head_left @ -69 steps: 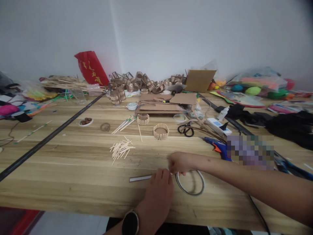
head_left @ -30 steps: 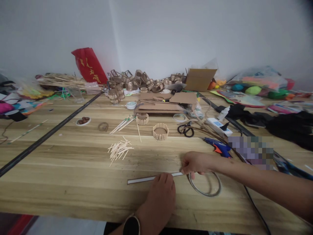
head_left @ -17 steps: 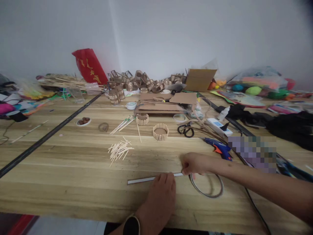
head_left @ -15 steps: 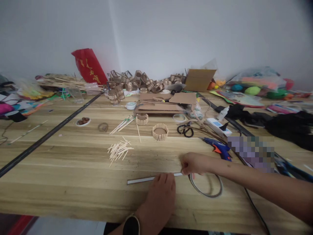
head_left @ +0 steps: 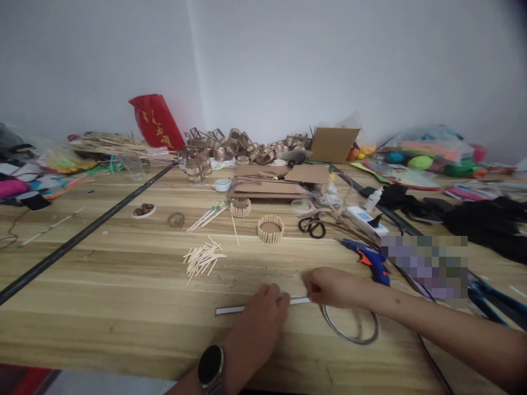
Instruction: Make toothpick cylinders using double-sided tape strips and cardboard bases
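A narrow white strip (head_left: 230, 310) with a darker edge lies across the near part of the wooden table. My left hand (head_left: 263, 315), with a watch on the wrist, covers its middle; the fingers are bent and held close together on it. My right hand (head_left: 329, 288) is closed at the strip's right end, pinching it, though the fingertips are mostly hidden. Just below that hand rests a thin loop (head_left: 362, 343), which seems to continue from the strip. Beyond my hands stands a round cardboard base ringed with short wooden sticks (head_left: 270, 230).
Loose short sticks (head_left: 202, 259) lie in a pile at left centre. A blue glue gun (head_left: 368, 258), black-handled scissors (head_left: 313, 226) and a white power strip (head_left: 364, 219) sit to the right. Cardboard pieces (head_left: 267, 189) and many small stick-built items (head_left: 234, 145) fill the back.
My left hand has slid a little left along the strip, baring more of it near my right hand. The right hand keeps its pinch. The whole view has shifted slightly downward.
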Demonstrator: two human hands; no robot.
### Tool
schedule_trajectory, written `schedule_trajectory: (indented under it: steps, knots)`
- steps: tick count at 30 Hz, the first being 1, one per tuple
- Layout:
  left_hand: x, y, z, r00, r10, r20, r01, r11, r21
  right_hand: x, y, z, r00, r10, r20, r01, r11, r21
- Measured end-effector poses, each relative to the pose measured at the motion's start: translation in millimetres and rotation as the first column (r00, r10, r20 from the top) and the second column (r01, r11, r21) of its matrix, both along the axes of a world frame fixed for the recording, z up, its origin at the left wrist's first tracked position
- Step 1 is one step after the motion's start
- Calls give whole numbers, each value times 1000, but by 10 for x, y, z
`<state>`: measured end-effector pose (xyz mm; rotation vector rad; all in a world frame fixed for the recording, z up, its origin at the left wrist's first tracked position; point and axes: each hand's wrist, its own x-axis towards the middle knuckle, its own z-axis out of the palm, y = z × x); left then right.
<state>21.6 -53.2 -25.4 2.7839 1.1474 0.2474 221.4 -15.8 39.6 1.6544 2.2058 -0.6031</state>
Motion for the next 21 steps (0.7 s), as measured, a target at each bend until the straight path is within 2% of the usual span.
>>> schedule_trajectory:
  steps: [3, 7, 11, 14, 16, 19, 21]
  knots:
    - [-264, 123, 68, 986, 162, 46, -162, 987, -11, 151, -62, 35, 995, 8, -103, -7, 1000, 12]
    - [-572, 246, 104, 992, 102, 71, -84, 974, -211, 352, -129, 45, 965, -101, -240, 102, 995, -8]
    - [-773, 313, 128, 995, 44, 90, -16, 956, -293, 464, -159, 50, 960, -109, -256, 123, 992, 39]
    - [-906, 425, 229, 990, 26, 136, 11, 965, -260, 504, -120, 144, 978, -85, -192, 110, 986, 126]
    - [-962, 587, 371, 982, 32, 185, 0, 986, -169, 512, -40, 271, 986, -84, -144, 113, 973, 204]
    - [-915, 994, 645, 969, 101, 225, -91, 994, -51, 481, 181, 508, 989, -140, -55, 150, 926, 347]
    - [-779, 1339, 785, 945, 231, 230, -237, 971, -2, 421, 383, 634, 968, -245, 51, 202, 885, 421]
